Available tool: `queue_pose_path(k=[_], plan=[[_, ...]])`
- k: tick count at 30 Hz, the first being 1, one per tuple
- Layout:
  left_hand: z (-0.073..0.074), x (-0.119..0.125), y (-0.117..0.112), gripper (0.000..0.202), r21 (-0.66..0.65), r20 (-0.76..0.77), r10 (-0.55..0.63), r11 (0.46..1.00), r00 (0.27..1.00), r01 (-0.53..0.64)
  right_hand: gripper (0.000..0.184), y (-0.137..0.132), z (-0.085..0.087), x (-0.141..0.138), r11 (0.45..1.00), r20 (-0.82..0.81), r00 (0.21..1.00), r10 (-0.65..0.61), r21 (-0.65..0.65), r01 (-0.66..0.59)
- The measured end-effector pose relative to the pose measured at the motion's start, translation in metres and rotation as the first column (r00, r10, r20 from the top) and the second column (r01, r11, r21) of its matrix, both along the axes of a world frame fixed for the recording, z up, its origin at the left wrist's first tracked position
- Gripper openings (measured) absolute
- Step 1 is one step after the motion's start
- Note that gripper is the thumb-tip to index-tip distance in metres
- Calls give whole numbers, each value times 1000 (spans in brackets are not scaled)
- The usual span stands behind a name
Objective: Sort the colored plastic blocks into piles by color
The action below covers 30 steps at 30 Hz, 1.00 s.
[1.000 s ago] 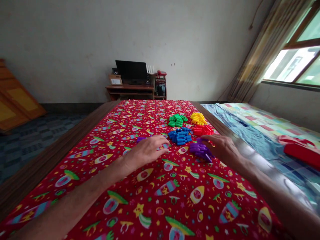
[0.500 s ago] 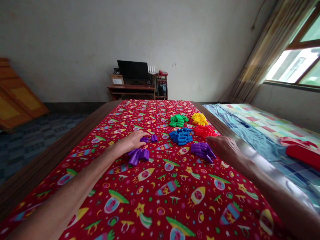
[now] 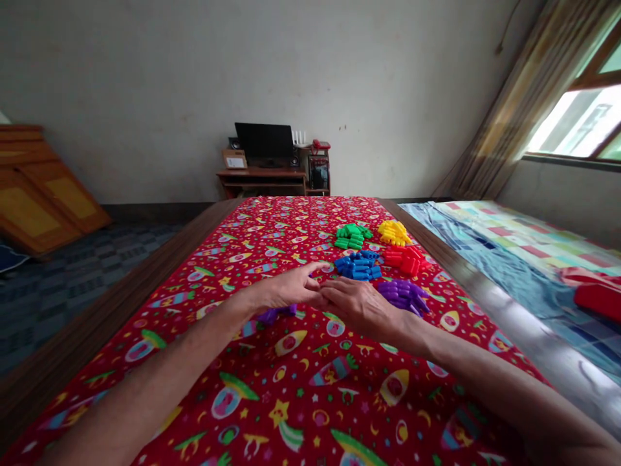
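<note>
My left hand point(image 3: 294, 286) reaches over the middle of the cloth, its index finger stretched out and the thumb apart from it. A sliver of purple shows at its fingers; whether it is held or lies behind cannot be told. My right hand point(image 3: 356, 301) has its fingers together, pointing left, and their tips overlap my left thumb. What they hold, if anything, is hidden. Below my left wrist lie some purple plastic pieces point(image 3: 277, 315), partly covered by it. A larger pile of purple plastic pieces point(image 3: 403, 296) lies just right of my right hand.
Beyond my hands lie piles of blue pieces point(image 3: 358, 266), red pieces point(image 3: 408, 260), green pieces point(image 3: 352, 236) and yellow pieces point(image 3: 394, 233). A red patterned cloth point(image 3: 334, 401) covers the table. To the right is a bed point(image 3: 490, 226); a desk with a monitor point(image 3: 264, 144) stands against the wall.
My right hand has moved left from beside the larger purple pile to meet my left hand. My left hand has shifted right, off the small purple group. The view has turned slightly left.
</note>
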<state>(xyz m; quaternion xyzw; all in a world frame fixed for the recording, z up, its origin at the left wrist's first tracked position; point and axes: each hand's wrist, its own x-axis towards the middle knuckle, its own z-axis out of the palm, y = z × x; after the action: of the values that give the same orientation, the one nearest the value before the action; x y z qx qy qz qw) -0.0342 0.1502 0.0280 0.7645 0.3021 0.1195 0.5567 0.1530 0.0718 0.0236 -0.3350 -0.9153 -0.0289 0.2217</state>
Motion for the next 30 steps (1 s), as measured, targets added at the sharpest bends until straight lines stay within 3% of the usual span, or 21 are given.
queue_pose_path(k=[2,5,7,10,11,13,17,20,22,24,26,28,30], plan=[[1,-8,6,87,23,-64,4,1000,998,-3,22,-2,2,13,995,64,994,-88,-48,91],[6,-27,21,67,258,-247,105,965,963,-39,19,-5,6,44,983,164,979,-123,-112,142],[7,-37,29,54,481,-360,223,876,906,-24,15,-7,8,66,976,230,966,-122,-147,158],[-3,-38,34,50,732,-364,412,681,836,-16,11,-9,10,88,955,321,929,-186,-162,248],[-9,-34,35,52,770,-336,432,638,837,-20,11,-9,12,91,949,345,916,-206,-158,273],[-21,-27,35,53,790,-305,390,614,869,2,11,-11,18,93,939,376,895,-242,-143,314],[-35,-20,40,37,762,-305,237,642,922,87,15,-12,34,83,923,360,887,-291,-138,359],[-32,-22,43,23,753,-271,241,656,932,49,24,-10,38,73,928,273,911,-309,-122,352],[-26,-20,39,23,705,-239,269,709,933,-24,25,-9,31,65,945,193,937,-291,-95,313],[-22,-12,28,35,547,-153,255,826,955,-133,23,-8,21,57,967,98,966,-239,-66,246],[-17,1,11,55,267,-20,191,947,981,-179,26,-9,11,47,986,-2,986,-165,-24,165],[-13,13,-7,72,10,104,124,992,987,-126,31,-10,5,39,997,-57,995,-78,5,78],[-7,22,-21,82,-119,162,87,991,983,-68,26,-12,7,36,1000,-55,998,-25,-14,25]])
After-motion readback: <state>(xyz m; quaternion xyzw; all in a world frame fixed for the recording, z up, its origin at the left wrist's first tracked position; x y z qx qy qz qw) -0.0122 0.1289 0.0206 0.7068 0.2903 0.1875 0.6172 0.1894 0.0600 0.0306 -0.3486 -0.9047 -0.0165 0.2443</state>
